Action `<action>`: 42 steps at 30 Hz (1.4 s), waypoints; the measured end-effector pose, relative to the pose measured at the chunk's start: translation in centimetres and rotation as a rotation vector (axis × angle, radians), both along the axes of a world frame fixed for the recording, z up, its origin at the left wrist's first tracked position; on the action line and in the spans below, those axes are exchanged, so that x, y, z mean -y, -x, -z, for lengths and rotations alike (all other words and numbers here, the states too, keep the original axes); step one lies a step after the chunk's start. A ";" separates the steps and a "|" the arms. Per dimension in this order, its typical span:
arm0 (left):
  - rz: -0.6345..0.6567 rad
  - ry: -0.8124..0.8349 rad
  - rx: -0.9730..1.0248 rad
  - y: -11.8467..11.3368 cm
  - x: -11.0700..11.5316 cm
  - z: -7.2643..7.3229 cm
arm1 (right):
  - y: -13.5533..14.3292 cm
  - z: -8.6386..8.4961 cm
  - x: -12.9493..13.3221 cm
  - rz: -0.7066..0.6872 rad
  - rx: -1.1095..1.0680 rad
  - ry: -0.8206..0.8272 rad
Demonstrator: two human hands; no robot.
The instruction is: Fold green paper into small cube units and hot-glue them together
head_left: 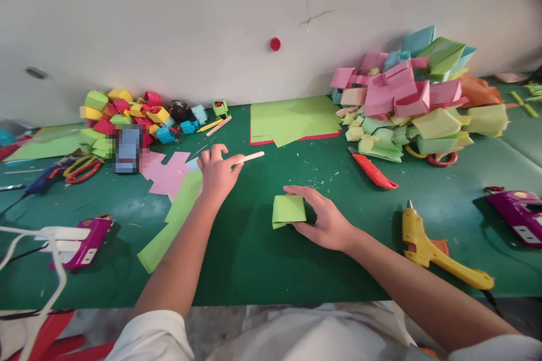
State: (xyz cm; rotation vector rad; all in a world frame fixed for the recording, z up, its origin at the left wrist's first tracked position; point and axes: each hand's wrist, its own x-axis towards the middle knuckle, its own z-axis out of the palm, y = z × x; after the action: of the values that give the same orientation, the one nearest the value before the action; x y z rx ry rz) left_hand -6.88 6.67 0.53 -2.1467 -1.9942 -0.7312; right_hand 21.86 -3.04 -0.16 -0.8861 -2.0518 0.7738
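My left hand (219,175) pinches a thin white stick (253,157) between thumb and index finger, its free end pointing right; what it is made of I cannot make out. My right hand (322,215) is closed on a light green folded-paper box (289,208), gripping it from its right side just over the green table (249,259). Beneath and left of my left forearm lie green paper strips (169,237) and pink paper pieces (167,172). Beyond both hands is a stack of green paper sheets (296,118) with red paper under it.
At the back right rises a heap of folded-paper boxes (406,87). A red utility knife (372,169) and a yellow glue gun (440,254) lie right. Purple power strips (91,242) flank the workspace. Small coloured paper pieces (127,110), a phone (127,149) and scissors (84,170) are left.
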 end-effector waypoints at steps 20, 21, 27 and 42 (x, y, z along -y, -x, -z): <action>0.255 0.137 1.033 -0.5 0.2 -1.8 | 0.0 0.0 -0.1 0.077 0.026 0.028; 0.290 0.148 1.041 -0.7 0.4 -1.9 | 0.0 0.0 -0.2 0.079 0.028 0.029; 0.508 0.243 1.036 -2.1 2.8 -3.1 | 0.1 -0.1 -0.3 0.113 0.028 0.046; 0.757 0.226 0.655 -5.5 6.5 -4.3 | 0.3 0.3 -0.4 0.120 0.031 0.052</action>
State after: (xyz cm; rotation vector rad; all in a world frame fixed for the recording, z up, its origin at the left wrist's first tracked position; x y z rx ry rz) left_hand -1.37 0.18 4.82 -3.1477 -1.4477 -1.5335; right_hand 21.59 -2.68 -0.47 -1.0464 -1.9925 0.7555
